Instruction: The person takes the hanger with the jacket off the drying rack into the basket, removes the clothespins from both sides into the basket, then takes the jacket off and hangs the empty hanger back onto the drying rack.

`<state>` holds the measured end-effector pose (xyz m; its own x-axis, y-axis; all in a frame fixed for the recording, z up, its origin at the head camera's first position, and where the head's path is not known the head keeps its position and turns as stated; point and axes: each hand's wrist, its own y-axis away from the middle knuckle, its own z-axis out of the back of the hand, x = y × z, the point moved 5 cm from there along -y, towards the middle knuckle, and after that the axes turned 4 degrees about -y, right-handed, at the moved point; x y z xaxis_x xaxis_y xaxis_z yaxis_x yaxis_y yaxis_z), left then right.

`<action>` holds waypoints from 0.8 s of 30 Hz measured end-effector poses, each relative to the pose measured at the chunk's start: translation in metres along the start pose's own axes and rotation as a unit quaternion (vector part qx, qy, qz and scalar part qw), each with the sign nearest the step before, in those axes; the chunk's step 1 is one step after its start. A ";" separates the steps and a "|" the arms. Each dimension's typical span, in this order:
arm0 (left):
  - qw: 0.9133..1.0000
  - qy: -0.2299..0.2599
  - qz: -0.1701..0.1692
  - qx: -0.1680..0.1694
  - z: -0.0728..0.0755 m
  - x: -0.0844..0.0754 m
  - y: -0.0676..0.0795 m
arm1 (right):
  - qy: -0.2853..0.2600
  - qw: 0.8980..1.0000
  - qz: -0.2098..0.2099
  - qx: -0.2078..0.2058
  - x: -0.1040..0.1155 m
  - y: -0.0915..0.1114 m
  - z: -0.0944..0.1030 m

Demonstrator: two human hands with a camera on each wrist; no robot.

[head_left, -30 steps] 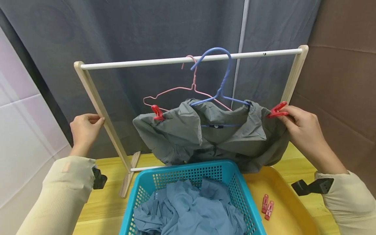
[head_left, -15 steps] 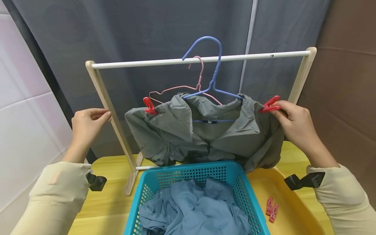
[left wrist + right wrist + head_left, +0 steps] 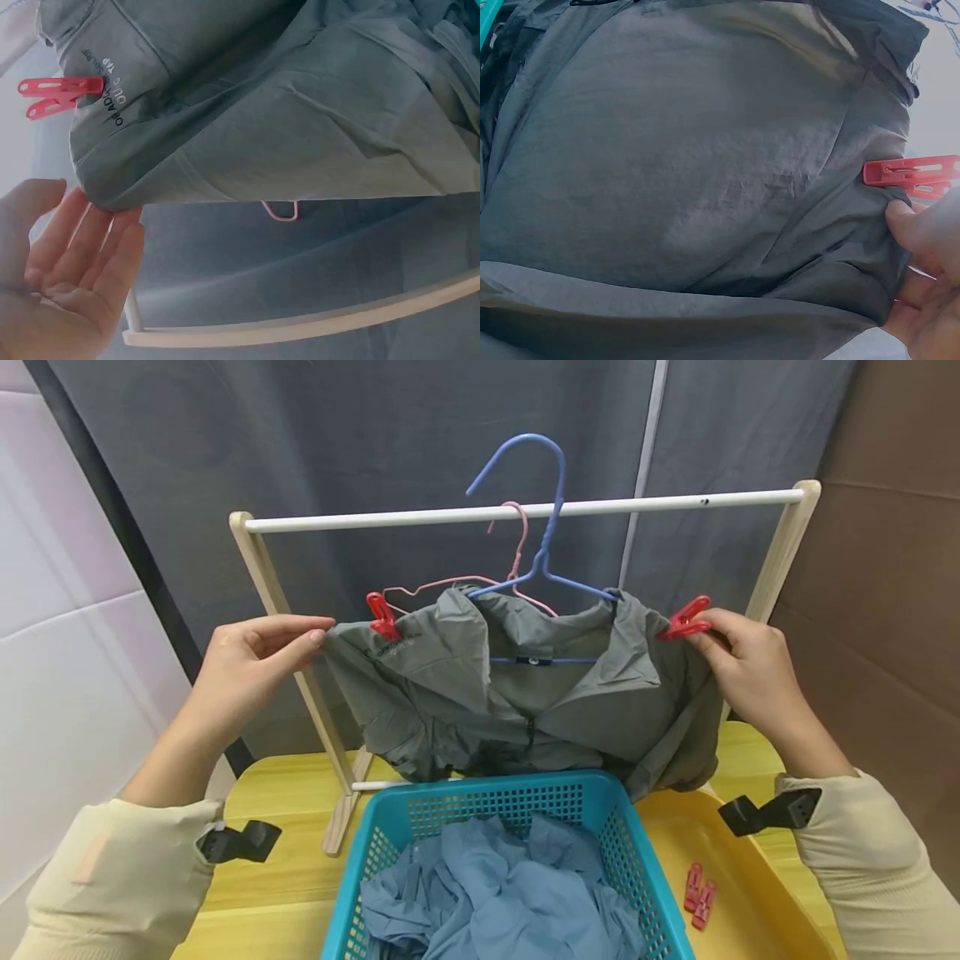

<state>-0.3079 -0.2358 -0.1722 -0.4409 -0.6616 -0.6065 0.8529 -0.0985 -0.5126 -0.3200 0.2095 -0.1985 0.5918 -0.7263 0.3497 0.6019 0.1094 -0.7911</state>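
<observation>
A grey-green jacket (image 3: pixel 435 693) with a collar is on a blue hanger (image 3: pixel 551 552). The hanger's hook stands above the rod, its neck crossing in front of it. My right hand (image 3: pixel 750 660) pinches the jacket's right shoulder, thumb in front, beside a red clothespin (image 3: pixel 684 618) clipped there. My left hand (image 3: pixel 255 664) touches the left shoulder edge; in the left wrist view its fingertips lie behind the cloth and the thumb (image 3: pixel 34 202) stands apart from it. A second red clothespin (image 3: pixel 383 617) is clipped near that edge.
A white rod (image 3: pixel 360 520) on wooden posts carries a pink hanger (image 3: pixel 517 547). Below stands a turquoise basket (image 3: pixel 637 843) with blue cloth (image 3: pixel 502 885) inside. A yellow tray (image 3: pixel 750 893) at the right holds loose clothespins (image 3: pixel 699 897).
My left hand has moved right from beside the left post to the jacket's left shoulder. The jacket and blue hanger have risen, the hook now higher over the rod. My right hand keeps its hold.
</observation>
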 end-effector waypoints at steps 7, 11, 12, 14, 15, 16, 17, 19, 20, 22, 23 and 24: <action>0.998 -0.011 -0.039 -0.040 0.005 -0.014 0.013 | -0.012 1.000 0.008 0.001 0.006 -0.006 -0.004; 0.996 0.006 -0.064 -0.065 0.012 -0.021 0.019 | -0.023 1.000 0.001 0.009 0.011 -0.008 -0.007; 0.995 0.009 -0.070 -0.066 0.014 -0.022 0.020 | -0.024 1.000 0.000 0.012 0.012 -0.008 -0.007; 0.995 0.008 -0.083 -0.063 0.018 -0.025 0.023 | -0.028 0.999 -0.001 0.018 0.015 -0.007 -0.007; 0.994 0.004 -0.092 -0.058 0.020 -0.027 0.024 | -0.029 0.999 -0.001 0.022 0.016 -0.006 -0.008; 0.994 -0.002 -0.101 -0.050 0.021 -0.028 0.025 | -0.029 0.999 0.000 0.027 0.017 -0.005 -0.008; 0.993 -0.004 -0.109 -0.040 0.022 -0.028 0.026 | -0.029 0.999 0.001 0.031 0.018 -0.004 -0.008; 0.991 -0.013 -0.129 -0.018 0.022 -0.029 0.028 | -0.028 0.999 0.002 0.041 0.020 0.000 -0.008; 0.990 -0.017 -0.138 -0.004 0.022 -0.029 0.029 | -0.027 0.999 0.001 0.046 0.020 0.002 -0.008; 0.987 -0.022 -0.154 0.027 0.020 -0.028 0.032 | -0.023 0.998 0.000 0.056 0.020 0.008 -0.009; 0.986 -0.026 -0.162 0.043 0.019 -0.028 0.034 | -0.023 0.998 -0.002 0.063 0.019 0.012 -0.010; 0.983 -0.033 -0.173 0.059 0.017 -0.028 0.036 | -0.024 0.997 -0.003 0.069 0.019 0.015 -0.011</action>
<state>-0.2604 -0.2339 -0.1632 -0.6940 -0.6196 -0.3666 0.6838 -0.4078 -0.6051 -0.3053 0.1902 -0.2092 0.6107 -0.6948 0.3799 0.6713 0.1997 -0.7138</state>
